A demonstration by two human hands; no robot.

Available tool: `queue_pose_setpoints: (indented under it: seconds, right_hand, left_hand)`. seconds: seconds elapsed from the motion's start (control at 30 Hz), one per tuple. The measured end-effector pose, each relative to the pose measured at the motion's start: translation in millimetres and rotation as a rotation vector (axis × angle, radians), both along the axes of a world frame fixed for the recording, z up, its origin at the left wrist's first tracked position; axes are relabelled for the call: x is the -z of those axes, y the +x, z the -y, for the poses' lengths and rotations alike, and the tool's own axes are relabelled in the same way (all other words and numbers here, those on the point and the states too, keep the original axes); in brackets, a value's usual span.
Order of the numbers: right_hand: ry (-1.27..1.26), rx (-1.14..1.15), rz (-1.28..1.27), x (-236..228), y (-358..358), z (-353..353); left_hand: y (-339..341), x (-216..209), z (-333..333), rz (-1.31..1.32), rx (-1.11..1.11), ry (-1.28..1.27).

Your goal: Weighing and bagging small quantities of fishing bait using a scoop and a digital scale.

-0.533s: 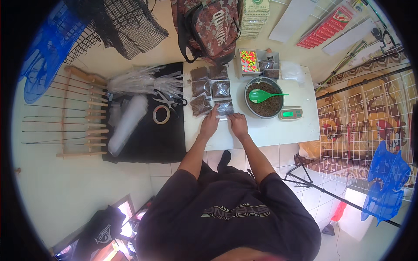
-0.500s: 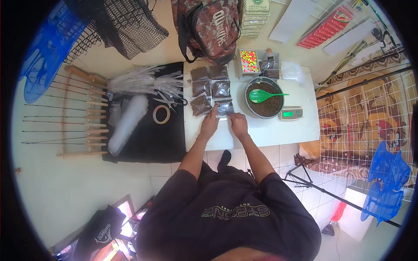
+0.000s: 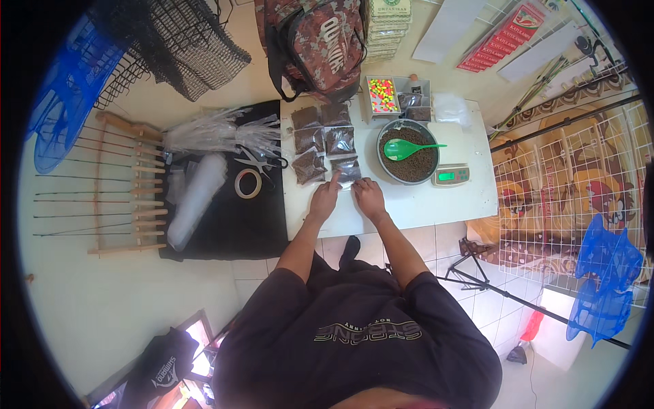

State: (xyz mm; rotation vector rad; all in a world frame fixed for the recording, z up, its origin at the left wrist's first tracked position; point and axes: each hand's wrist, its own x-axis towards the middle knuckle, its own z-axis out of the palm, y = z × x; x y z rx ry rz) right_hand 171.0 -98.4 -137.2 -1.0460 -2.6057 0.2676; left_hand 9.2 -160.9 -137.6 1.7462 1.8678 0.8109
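Observation:
Clear plastic bags of dark brown pellets (image 3: 339, 140) lie in two columns on the white table. My hands are at the nearest bag of the right column, a small clear bag (image 3: 347, 168) lying flat with its lower edge towards me. My left hand (image 3: 324, 198) grips that edge at the left, its index finger stretched onto the plastic. At the right end of the same edge, my right hand (image 3: 369, 196) has its fingers curled and pressed together. To the right stands a round grey tub (image 3: 381, 163) of brown pellets, with a green scoop (image 3: 402, 149) lying on them.
A digital scale (image 3: 452, 176) sits right of the tub. Behind are a divided box (image 3: 397, 117) with colourful pieces and a camouflage backpack (image 3: 317, 51). On black cloth at left lie a tape roll (image 3: 248, 183), scissors (image 3: 253, 161) and plastic sleeves (image 3: 197, 201). A wooden rod rack (image 3: 151, 180) stands beyond.
The whole view has shifted slightly. Both hands stay at the near edge of the same bag, with the right fingers a little closer over it.

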Motion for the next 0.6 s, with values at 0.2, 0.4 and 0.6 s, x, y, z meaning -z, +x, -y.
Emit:
queue_pose_setpoints:
  seconds: [0.2,0.4,0.6]
  right_hand:
    - [-0.062,-0.022,0.031,-8,6,-1]
    - [0.096,-0.130,0.101,1,8,-7]
    - [0.116,-0.122,0.097,2,3,-7]
  left_hand:
    - [-1,-11,4,-0.071,0.021,0.017]
    - [2,6,-2,-0.225,0.018,-0.015]
    - [1,16,-2,-0.184,0.032,0.039]
